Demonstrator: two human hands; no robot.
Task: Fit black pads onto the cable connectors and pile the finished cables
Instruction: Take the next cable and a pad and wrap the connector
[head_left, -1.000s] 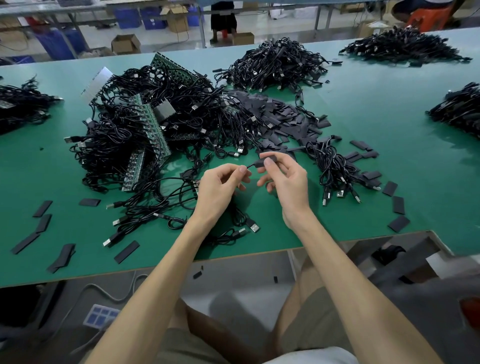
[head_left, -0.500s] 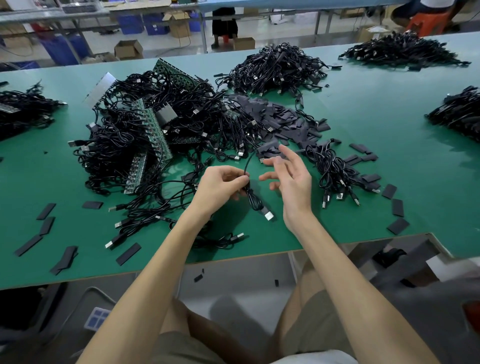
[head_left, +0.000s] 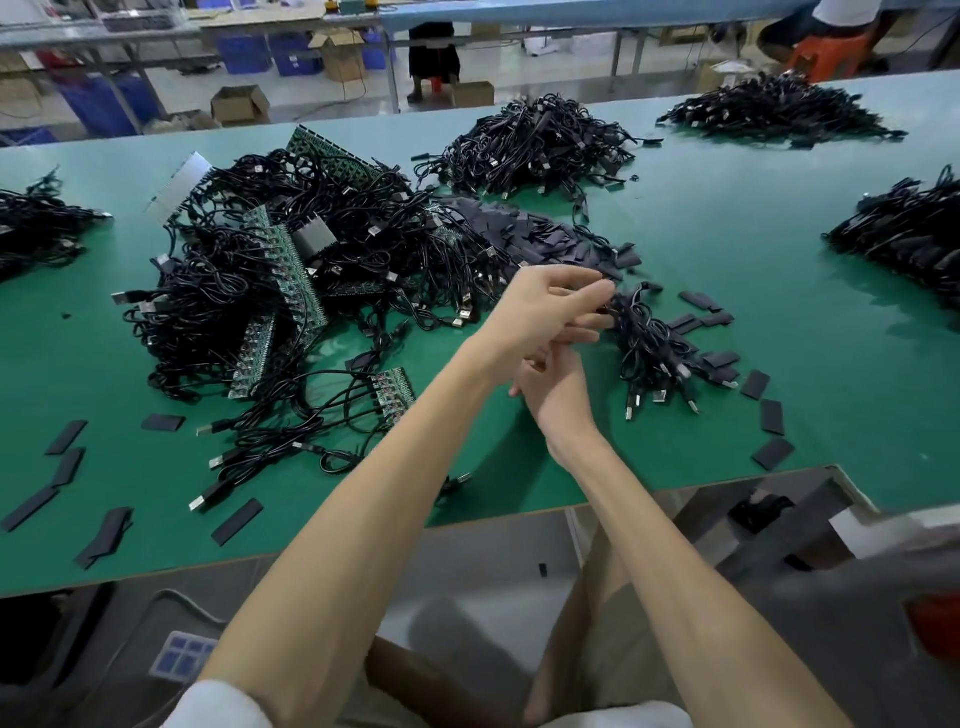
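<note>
Two hands cross at the centre of the frame. The left hand (head_left: 550, 306) lies over the right, its fingers nearly straight and reaching the small pile of finished cables (head_left: 657, 353) right of centre; it seems to hold nothing. The right hand (head_left: 558, 397) is under it with its fingers hidden, so its state cannot be told. Loose black pads (head_left: 540, 239) lie just above.
</note>
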